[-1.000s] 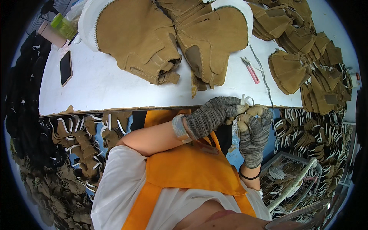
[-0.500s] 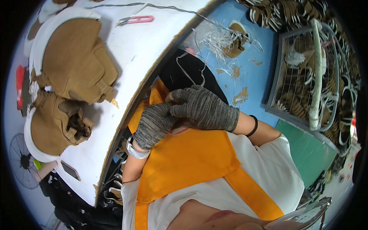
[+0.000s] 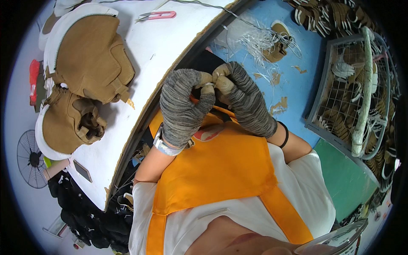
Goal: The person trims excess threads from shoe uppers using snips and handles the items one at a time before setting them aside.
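Note:
Both my hands wear grey knitted gloves with tan fingertips, and they meet in front of the orange apron (image 3: pixel 216 170). My left hand (image 3: pixel 183 106) is closed, its thumb and fingers pinched together at the tips. Against it, my right hand (image 3: pixel 248 100) pinches too, fingertips touching or nearly touching the left ones. A small whitish bit shows between the fingertips; what it is I cannot make out. To the left, two brown shoe uppers, a larger one (image 3: pixel 91 55) and a smaller one (image 3: pixel 63 123), lie with white edges on the white table.
Pink-handled thread snips (image 3: pixel 161 15) and a phone (image 3: pixel 82 171) lie on the white table (image 3: pixel 144 55). White threads (image 3: pixel 259 42) and a brown shoe piece (image 3: pixel 278 42) are on the blue surface. A wire basket (image 3: pixel 340 97) of brown pieces stands right. A fan (image 3: pixel 33 159) is far left.
My hands have come up from the apron and turned. Earlier the right lay over the left; now their fingertips pinch together. The view has shifted slightly.

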`<state>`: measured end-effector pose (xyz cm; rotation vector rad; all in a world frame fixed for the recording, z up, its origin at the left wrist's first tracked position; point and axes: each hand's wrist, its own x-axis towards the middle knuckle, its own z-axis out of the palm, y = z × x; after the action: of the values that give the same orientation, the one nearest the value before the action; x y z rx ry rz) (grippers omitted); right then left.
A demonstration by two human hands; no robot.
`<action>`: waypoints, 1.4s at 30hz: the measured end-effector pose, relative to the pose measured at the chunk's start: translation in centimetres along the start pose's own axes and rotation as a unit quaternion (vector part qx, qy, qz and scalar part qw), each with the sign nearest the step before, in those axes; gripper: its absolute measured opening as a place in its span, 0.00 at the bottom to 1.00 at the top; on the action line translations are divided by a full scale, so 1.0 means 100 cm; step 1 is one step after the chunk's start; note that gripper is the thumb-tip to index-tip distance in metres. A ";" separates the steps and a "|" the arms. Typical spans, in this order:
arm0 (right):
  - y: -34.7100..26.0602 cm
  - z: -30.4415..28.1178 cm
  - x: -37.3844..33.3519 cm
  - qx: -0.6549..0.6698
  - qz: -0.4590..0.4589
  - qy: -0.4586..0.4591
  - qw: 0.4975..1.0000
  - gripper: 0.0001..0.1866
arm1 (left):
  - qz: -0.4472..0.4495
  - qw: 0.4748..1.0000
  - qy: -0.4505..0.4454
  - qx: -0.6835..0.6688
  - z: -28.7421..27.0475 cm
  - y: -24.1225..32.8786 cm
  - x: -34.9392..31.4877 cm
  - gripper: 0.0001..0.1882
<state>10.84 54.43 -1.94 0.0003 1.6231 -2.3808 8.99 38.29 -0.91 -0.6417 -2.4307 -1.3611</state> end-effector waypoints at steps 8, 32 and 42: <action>-0.013 0.009 0.007 0.120 0.127 -0.061 0.983 0.13 | 0.094 0.992 0.079 0.003 -0.007 -0.018 -0.006 0.11; -0.004 0.014 0.028 -0.283 -0.127 0.007 0.951 0.09 | -0.118 0.987 -0.030 -0.102 -0.032 -0.023 0.001 0.11; -0.014 0.021 0.038 -0.139 -0.013 -0.041 0.989 0.11 | -0.153 0.976 0.004 -0.153 -0.039 -0.021 0.005 0.10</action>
<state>7.19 52.19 -0.40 -0.1700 1.9095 -2.1212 7.61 34.06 -0.25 -0.3307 -2.4072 -1.8783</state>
